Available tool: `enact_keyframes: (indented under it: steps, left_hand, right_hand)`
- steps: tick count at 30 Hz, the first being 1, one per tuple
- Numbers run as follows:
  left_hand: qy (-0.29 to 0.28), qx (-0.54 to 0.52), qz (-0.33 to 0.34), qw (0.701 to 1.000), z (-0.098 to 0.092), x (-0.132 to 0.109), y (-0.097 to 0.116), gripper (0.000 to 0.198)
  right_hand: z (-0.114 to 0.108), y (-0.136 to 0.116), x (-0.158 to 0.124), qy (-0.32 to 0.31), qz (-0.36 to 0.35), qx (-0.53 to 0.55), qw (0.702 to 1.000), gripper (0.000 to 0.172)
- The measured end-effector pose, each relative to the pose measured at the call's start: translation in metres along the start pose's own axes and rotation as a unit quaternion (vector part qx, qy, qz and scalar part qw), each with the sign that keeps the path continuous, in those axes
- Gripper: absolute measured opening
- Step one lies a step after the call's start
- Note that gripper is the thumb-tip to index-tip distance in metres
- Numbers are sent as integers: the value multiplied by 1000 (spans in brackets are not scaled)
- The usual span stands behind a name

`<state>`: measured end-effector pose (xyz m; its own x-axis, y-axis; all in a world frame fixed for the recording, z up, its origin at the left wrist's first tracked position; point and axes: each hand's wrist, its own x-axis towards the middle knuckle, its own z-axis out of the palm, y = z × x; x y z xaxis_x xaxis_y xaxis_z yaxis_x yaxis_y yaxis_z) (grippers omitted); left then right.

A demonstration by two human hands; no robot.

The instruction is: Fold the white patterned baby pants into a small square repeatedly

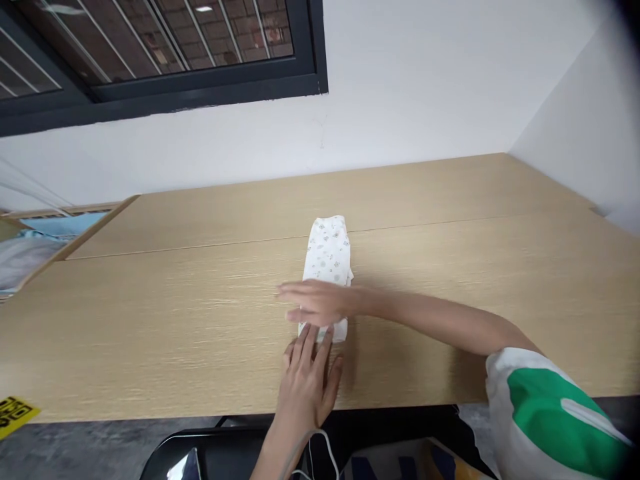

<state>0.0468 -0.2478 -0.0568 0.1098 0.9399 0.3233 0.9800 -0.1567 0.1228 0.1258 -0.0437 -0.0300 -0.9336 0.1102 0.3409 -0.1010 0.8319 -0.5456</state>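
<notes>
A narrow folded white cloth (327, 250) with a small scattered print lies lengthwise away from me on the wooden table; a small corner sticks out on its right side. My right hand (320, 301) reaches across its lower half, fingers stretched out to the left and slightly blurred. Whether that palm touches the fabric or hovers just above, I cannot tell. At the near end, my left hand (307, 380) is spread flat, with its fingertips at the cloth's bottom edge. The right hand partly covers the cloth there.
The wooden table (200, 320) has a seam running across it. A yellow sticker (16, 415) is at its front left corner. Beyond the left edge are bundled fabrics (43, 250). A black chair (220, 453) and a white cable (325, 437) are close below. A dark-framed window (210, 83) is behind.
</notes>
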Motion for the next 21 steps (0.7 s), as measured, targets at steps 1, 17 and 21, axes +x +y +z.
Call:
enact_keyframes:
  steps: [1, 17, 21]
  left_hand:
    - [-4, 2, -5, 1000, 1, -2, 1, 40]
    - [-16, 24, 2, 1000, 12, -17, -1, 53]
    - [-13, 23, -1, 1000, 13, -18, -1, 53]
  right_hand:
    - [8, -8, -9, -10, -21, 9, 1000, 56]
    - [13, 50, -30, -30, -15, -167, 985, 57]
    - [2, 77, -23, -6, 8, -179, 984, 56]
